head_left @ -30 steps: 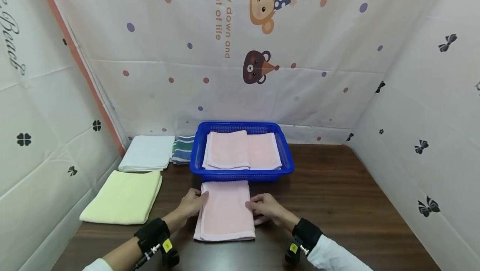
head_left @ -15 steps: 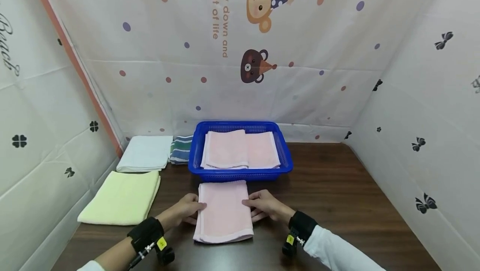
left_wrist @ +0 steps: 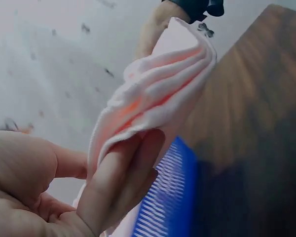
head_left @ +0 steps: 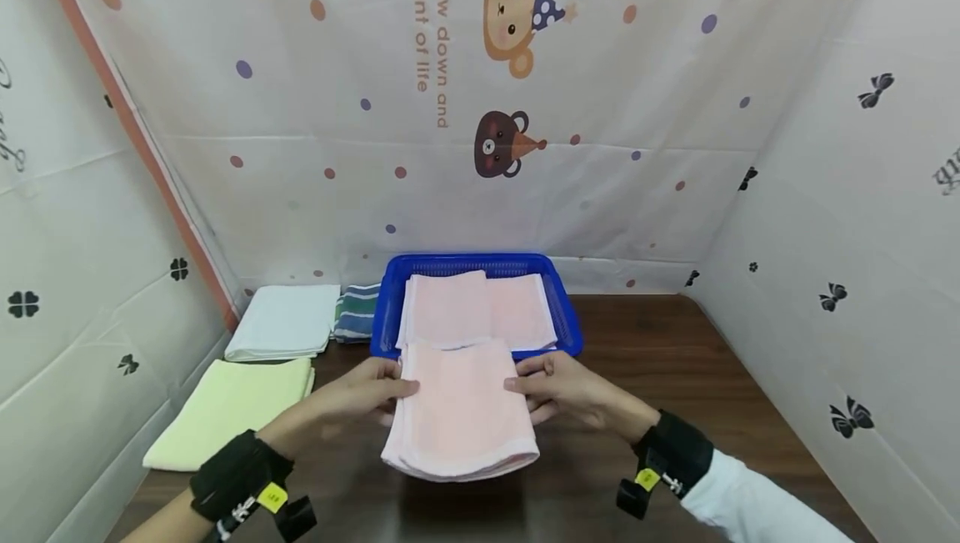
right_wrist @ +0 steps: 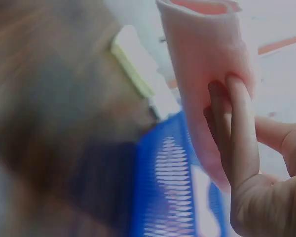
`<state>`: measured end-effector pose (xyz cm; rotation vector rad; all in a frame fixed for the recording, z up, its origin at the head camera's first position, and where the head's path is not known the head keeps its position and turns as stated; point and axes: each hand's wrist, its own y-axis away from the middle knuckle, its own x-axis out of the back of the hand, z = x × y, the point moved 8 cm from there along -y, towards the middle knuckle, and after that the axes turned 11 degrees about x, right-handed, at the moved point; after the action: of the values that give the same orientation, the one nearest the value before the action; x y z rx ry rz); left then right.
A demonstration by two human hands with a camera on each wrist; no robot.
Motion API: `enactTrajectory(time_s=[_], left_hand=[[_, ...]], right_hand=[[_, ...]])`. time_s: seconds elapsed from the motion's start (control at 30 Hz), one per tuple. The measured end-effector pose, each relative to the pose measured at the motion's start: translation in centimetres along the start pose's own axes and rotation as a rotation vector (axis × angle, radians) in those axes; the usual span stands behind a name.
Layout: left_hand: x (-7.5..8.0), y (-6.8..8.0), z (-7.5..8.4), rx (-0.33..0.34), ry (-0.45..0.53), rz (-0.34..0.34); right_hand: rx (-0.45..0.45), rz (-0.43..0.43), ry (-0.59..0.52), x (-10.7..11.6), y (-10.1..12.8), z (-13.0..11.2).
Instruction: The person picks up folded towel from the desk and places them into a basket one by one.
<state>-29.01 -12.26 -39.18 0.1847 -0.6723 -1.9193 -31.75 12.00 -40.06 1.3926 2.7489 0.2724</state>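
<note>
A folded pink towel [head_left: 461,405] hangs lifted above the dark wooden table [head_left: 675,384], just in front of the blue basket [head_left: 572,334]. My left hand [head_left: 367,390] pinches its left edge, fingers under and thumb on top. On the opposite edge my right hand [head_left: 558,386] holds it the same way. The left wrist view shows the towel's layered edge [left_wrist: 158,94] resting on my fingers [left_wrist: 121,185]. In the right wrist view my fingers [right_wrist: 234,133] curl under the towel [right_wrist: 207,64]. Two folded pink towels [head_left: 472,309] lie in the basket.
A folded white towel [head_left: 283,332] and a striped blue-green towel [head_left: 356,319] lie left of the basket. Nearer on the left lies a folded pale yellow towel [head_left: 225,409]. Printed cloth walls close in the table on three sides.
Both hands took hold of the pink towel's sides and lifted it off the table, carrying it toward the basket. The head view tilted slightly.
</note>
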Motion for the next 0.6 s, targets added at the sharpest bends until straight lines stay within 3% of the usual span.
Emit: enactTrajectory(time_s=[0.1,0.2,0.37,0.43,0.6], left_hand=[[0.5,-0.1,2.9,-0.052,-0.010,0.003],[1.5,-2.2,5.6,-0.067,-0.050,0.071],[2.8,-8.4,9.8,-0.079,-0.116,0.139],[3.0,-11.2,10.8,-0.070,-0.107,0.121],[3.2,-17.4,9.8,0.038,-0.033,0.021]], right_hand=[[0.020,0.030,0.054,1.7,-0.5,-2.5],[0.012,0.111,0.125,4.6,-1.7,-4.4],[0.015,0.225,0.283,10.4,-4.9,-6.3],[-0.003,0.253,0.355,12.4,-6.5,-6.1],[-0.090,0.275,0.454,15.1,-10.5,-3.8]])
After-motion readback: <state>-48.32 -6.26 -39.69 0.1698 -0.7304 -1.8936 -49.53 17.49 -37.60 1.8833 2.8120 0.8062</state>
